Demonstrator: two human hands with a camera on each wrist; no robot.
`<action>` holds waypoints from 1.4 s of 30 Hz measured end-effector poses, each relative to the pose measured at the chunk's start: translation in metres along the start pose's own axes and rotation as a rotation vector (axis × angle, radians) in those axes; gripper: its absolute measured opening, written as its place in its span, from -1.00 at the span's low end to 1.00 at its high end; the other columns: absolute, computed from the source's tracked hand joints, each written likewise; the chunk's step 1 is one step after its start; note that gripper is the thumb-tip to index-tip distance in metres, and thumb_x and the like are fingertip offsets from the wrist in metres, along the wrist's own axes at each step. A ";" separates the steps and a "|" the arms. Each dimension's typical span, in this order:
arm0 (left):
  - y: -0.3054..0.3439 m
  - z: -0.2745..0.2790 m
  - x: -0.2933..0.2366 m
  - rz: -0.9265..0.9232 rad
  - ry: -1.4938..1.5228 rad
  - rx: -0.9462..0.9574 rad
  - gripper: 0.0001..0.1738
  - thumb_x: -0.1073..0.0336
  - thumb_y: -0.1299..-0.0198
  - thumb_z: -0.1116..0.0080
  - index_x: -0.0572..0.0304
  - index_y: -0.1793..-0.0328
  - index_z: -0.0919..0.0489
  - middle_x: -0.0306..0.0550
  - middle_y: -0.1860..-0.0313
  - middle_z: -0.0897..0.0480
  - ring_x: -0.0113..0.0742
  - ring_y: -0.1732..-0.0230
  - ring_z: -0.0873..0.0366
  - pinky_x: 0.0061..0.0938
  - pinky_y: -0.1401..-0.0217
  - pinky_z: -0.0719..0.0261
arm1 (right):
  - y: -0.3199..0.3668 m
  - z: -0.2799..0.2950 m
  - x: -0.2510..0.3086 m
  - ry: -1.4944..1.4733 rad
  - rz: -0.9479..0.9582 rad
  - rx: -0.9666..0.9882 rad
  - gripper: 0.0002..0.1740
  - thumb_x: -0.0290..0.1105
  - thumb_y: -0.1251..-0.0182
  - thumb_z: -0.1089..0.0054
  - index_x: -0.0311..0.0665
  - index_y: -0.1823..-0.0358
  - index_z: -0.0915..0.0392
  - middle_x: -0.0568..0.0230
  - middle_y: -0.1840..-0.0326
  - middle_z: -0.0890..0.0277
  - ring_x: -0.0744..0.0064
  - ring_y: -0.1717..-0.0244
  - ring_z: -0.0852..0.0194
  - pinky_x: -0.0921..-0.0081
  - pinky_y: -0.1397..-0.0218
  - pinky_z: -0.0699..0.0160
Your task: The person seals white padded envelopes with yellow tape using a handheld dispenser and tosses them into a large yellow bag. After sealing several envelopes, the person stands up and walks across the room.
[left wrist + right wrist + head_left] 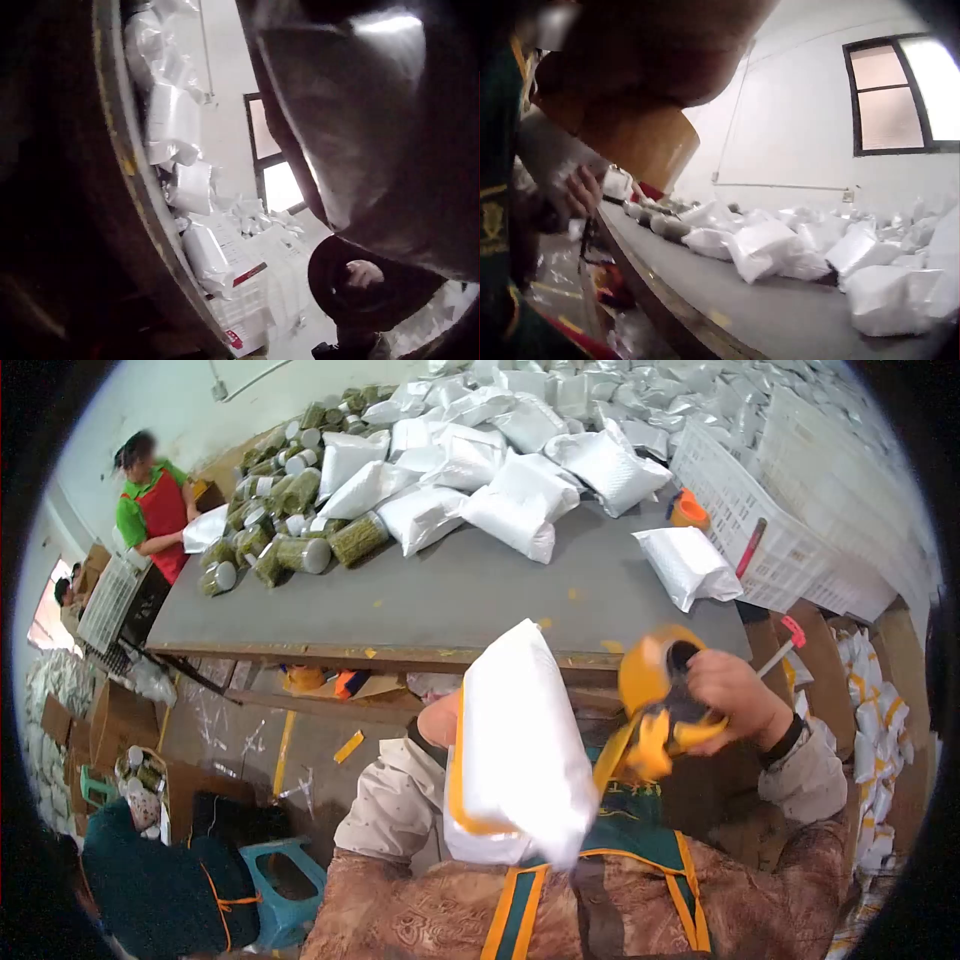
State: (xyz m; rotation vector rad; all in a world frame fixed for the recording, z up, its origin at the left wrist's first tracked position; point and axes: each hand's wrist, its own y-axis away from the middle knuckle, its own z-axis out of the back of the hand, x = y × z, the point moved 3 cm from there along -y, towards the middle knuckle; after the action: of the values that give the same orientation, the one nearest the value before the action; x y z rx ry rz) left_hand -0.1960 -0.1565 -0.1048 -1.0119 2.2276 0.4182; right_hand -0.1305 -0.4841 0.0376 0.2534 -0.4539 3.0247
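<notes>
In the head view a white bubble-lined packet (525, 735) stands before the person's chest, a band of yellow tape along its left edge. The left hand (440, 722) grips it from behind, mostly hidden by it; in the right wrist view its fingers (583, 191) curl over the packet's side. To the right, the right hand (735, 695) holds a tape dispenser (655, 745) loaded with a roll of yellow tape (643, 672). Dispenser and tape are blurred beside the packet's right edge. The packet also looms dark and large in the left wrist view.
A grey table (430, 595) lies ahead, with a heap of white packets (520, 505) and jars of green contents (300, 555). White crates (745, 520) and another orange tape roll (689, 510) are at right. A person (155, 500) works at far left; a blue stool (285, 880) stands below.
</notes>
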 end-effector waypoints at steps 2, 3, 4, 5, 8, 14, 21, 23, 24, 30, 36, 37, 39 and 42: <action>-0.007 -0.019 -0.015 0.059 -0.209 0.157 -0.32 -0.15 -0.14 -0.25 0.24 -0.18 -0.46 -0.11 -0.04 -0.54 -0.37 -0.09 -0.47 -0.44 -0.22 -0.42 | 0.029 0.002 -0.022 0.088 -0.122 -0.065 -0.40 0.01 0.21 -0.55 -0.28 0.35 -0.43 0.05 0.36 -0.38 -0.11 0.23 -0.39 0.10 0.03 -0.44; -0.014 -0.030 -0.022 0.083 -0.325 0.239 -0.29 -0.18 -0.11 -0.27 0.24 -0.17 -0.46 -0.12 -0.03 -0.54 -0.38 -0.08 -0.46 -0.44 -0.22 -0.41 | 0.043 -0.002 -0.030 0.131 -0.167 -0.115 -0.38 0.00 0.24 -0.56 -0.29 0.34 -0.43 0.02 0.37 -0.36 -0.13 0.23 -0.37 0.10 0.05 -0.43; -0.023 -0.042 -0.028 0.105 -0.434 0.309 -0.27 -0.21 -0.08 -0.30 0.24 -0.15 -0.47 -0.12 -0.01 -0.54 -0.40 -0.07 -0.46 -0.45 -0.22 -0.40 | 0.058 -0.014 -0.042 0.212 -0.318 -0.175 -0.40 -0.03 0.23 -0.55 -0.31 0.35 -0.44 0.01 0.34 -0.38 -0.13 0.21 -0.37 0.11 0.09 -0.41; -0.032 -0.053 -0.031 0.119 -0.520 0.367 -0.24 -0.24 -0.05 -0.33 0.24 -0.13 -0.47 -0.13 0.01 -0.54 -0.41 -0.06 -0.45 -0.45 -0.21 -0.40 | 0.064 -0.020 -0.050 0.273 -0.387 -0.237 -0.42 -0.05 0.23 -0.55 -0.32 0.35 -0.46 0.01 0.30 -0.39 -0.11 0.21 -0.37 0.13 0.11 -0.42; -0.058 -0.075 -0.022 0.154 -0.594 0.452 -0.13 -0.22 -0.05 -0.38 0.29 -0.27 -0.36 -0.12 -0.14 -0.49 -0.45 -0.16 -0.38 -0.46 -0.27 -0.35 | 0.040 -0.008 -0.034 0.351 -0.328 -0.375 -0.43 -0.11 0.25 -0.60 -0.34 0.33 -0.49 0.01 0.26 -0.44 -0.09 0.15 -0.42 0.17 0.03 -0.46; -0.071 -0.082 0.019 0.316 -0.211 0.262 -0.49 0.21 -0.38 -0.10 0.28 -0.38 -0.36 -0.19 -0.21 -0.54 -0.45 -0.17 -0.49 -0.46 -0.26 -0.42 | -0.012 0.018 -0.004 0.444 -0.082 -0.462 -0.43 -0.16 0.25 -0.62 -0.36 0.34 -0.47 0.04 0.28 -0.49 -0.04 0.17 -0.46 0.18 0.02 -0.48; -0.079 -0.089 0.007 0.263 -0.714 0.320 -0.57 0.11 -0.40 -0.10 0.26 -0.22 -0.52 -0.21 -0.05 -0.64 -0.47 -0.03 -0.54 -0.46 -0.15 -0.49 | -0.015 -0.031 -0.032 -0.736 -0.581 -0.391 -0.53 -0.13 -0.04 -0.47 -0.40 0.22 -0.58 0.11 0.36 -0.57 0.36 0.33 -0.53 0.40 0.20 -0.49; -0.098 -0.114 0.028 0.421 -1.295 0.506 -0.52 0.03 -0.43 -0.03 0.35 -0.17 -0.52 -0.09 0.05 -0.68 -0.37 0.04 -0.54 -0.45 -0.08 -0.48 | -0.043 -0.045 -0.028 -0.655 -0.855 -0.497 -0.51 -0.06 -0.19 -0.33 -0.42 0.16 -0.63 0.11 0.41 -0.59 0.48 0.39 -0.51 0.42 0.24 -0.51; -0.097 -0.111 0.038 0.386 -1.187 0.479 -0.51 0.01 -0.43 -0.02 0.30 -0.20 -0.54 -0.05 -0.02 -0.66 -0.30 -0.01 -0.54 -0.43 -0.16 -0.46 | -0.052 -0.049 -0.037 -0.577 -0.923 -0.480 -0.50 -0.05 -0.20 -0.33 -0.42 0.16 -0.63 0.08 0.41 -0.59 0.42 0.39 -0.54 0.40 0.24 -0.53; -0.075 -0.111 0.005 -0.073 -0.896 0.785 -0.19 -0.25 -0.45 0.38 0.15 -0.61 -0.04 0.09 -0.59 -0.08 -0.01 -0.61 0.13 -0.24 -0.58 0.15 | -0.046 -0.077 -0.111 0.203 -0.848 -0.306 -0.45 0.09 -0.20 -0.27 -0.35 0.19 -0.64 -0.04 0.26 -0.63 -0.01 0.24 -0.60 0.23 0.14 -0.56; -0.050 -0.083 0.005 0.101 -0.863 0.679 0.15 -0.56 -0.22 0.33 0.22 -0.64 0.16 0.11 -0.65 0.16 -0.13 -0.65 0.31 -0.27 -0.60 0.32 | -0.026 -0.035 -0.043 -1.280 -0.407 -0.460 -0.02 0.19 -0.17 -0.30 -0.38 -0.43 -0.24 -0.05 -0.49 -0.18 0.17 -0.53 -0.06 0.18 -0.53 0.01; -0.047 -0.074 0.010 0.216 -0.722 0.598 0.11 -0.53 -0.26 0.43 0.25 -0.63 0.11 0.09 -0.64 0.08 -0.13 -0.63 0.20 -0.31 -0.60 0.23 | -0.031 -0.011 -0.008 -1.087 -0.167 -0.250 0.09 0.24 -0.03 -0.37 -0.36 -0.45 -0.21 -0.07 -0.51 -0.14 0.10 -0.54 -0.04 0.13 -0.52 -0.01; -0.042 -0.049 0.031 0.457 -0.425 0.418 0.04 -0.46 -0.33 0.62 0.33 -0.59 0.02 0.04 -0.61 -0.06 -0.13 -0.59 -0.01 -0.39 -0.59 0.07 | -0.037 0.021 0.055 -0.618 0.046 -0.021 0.09 0.17 0.06 -0.49 -0.24 -0.45 -0.23 -0.06 -0.52 -0.13 0.01 -0.48 -0.14 0.14 -0.43 -0.21; -0.058 -0.025 0.050 0.435 -0.212 0.283 0.10 -0.53 -0.25 0.58 0.32 -0.56 -0.08 0.05 -0.55 -0.18 -0.11 -0.54 -0.13 -0.32 -0.57 -0.01 | -0.017 -0.011 0.055 -0.484 -0.312 -0.178 -0.41 -0.19 -0.16 -0.40 -0.26 -0.20 -0.50 0.01 -0.25 -0.46 0.06 -0.15 -0.52 0.35 -0.14 -0.53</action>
State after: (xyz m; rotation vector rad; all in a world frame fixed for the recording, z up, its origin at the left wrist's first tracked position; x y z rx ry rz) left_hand -0.1869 -0.2346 -0.1214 -0.3172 2.2235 0.3626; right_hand -0.1844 -0.4622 0.0417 0.9521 -0.6392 2.5809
